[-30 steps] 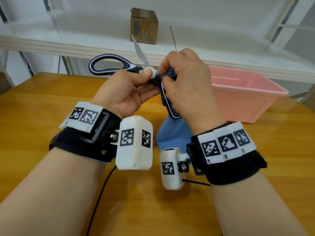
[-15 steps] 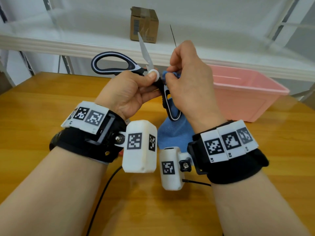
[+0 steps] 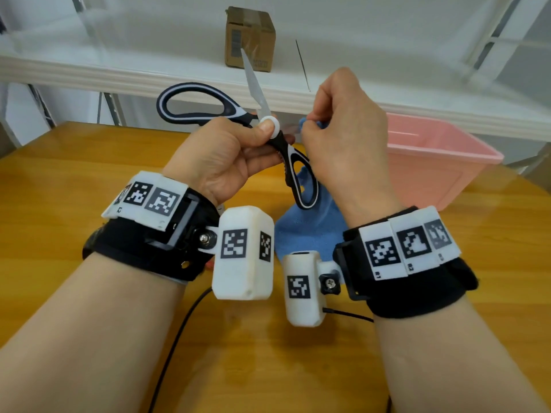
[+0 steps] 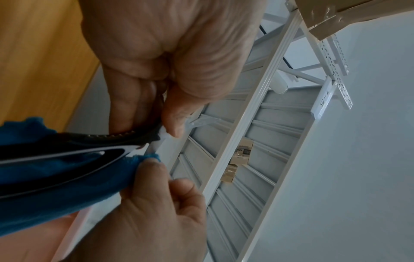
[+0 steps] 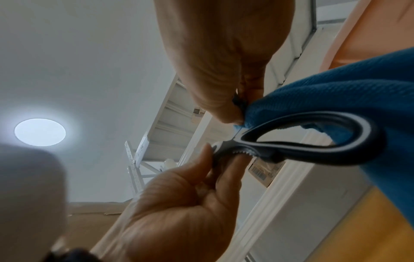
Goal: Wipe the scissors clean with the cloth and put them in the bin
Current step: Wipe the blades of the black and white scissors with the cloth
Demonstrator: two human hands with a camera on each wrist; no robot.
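Left hand (image 3: pixel 220 156) gripped open scissors (image 3: pixel 268 135) at pivot, above table. Right hand (image 3: pixel 343 138) pinched blue cloth (image 3: pixel 310 231) round one blade. Pink bin (image 3: pixel 441 171) at 3 o'clock.

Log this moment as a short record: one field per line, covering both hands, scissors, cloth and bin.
left hand: grips the scissors at the pivot
right hand: pinches the cloth against one blade
scissors: open, held above the table, one blade pointing up
cloth: blue, hangs below the right hand
bin: pink, on the table at right
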